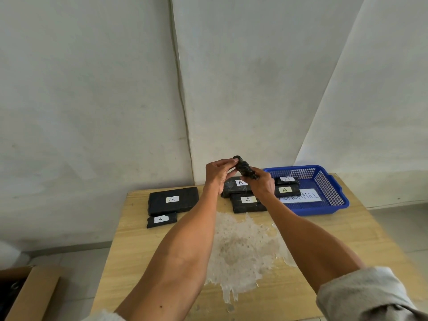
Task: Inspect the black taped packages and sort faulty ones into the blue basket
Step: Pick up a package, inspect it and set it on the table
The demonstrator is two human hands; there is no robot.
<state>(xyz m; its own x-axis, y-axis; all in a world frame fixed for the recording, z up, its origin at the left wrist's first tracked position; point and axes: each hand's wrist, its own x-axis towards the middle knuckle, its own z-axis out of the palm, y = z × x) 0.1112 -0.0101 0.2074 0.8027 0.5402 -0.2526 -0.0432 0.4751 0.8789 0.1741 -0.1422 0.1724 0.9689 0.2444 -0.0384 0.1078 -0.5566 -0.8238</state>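
Both hands hold one small black taped package point(245, 167) up above the table's far middle. My left hand point(218, 173) pinches its upper end, and my right hand point(261, 184) grips its lower end. Under the hands lie two black packages with white "A" labels point(234, 188) point(247, 203). A large one point(173, 200) and a small one point(161, 219) sit at the left. The blue basket point(333, 198) at the right holds two labelled packages point(286, 179) point(287, 190) and a paper reading "ABNORMAL".
The wooden table point(312, 246) has a pale, patchy worn stain in its middle. A white wall stands close behind the table. A cardboard box point(30, 293) sits on the floor at the lower left.
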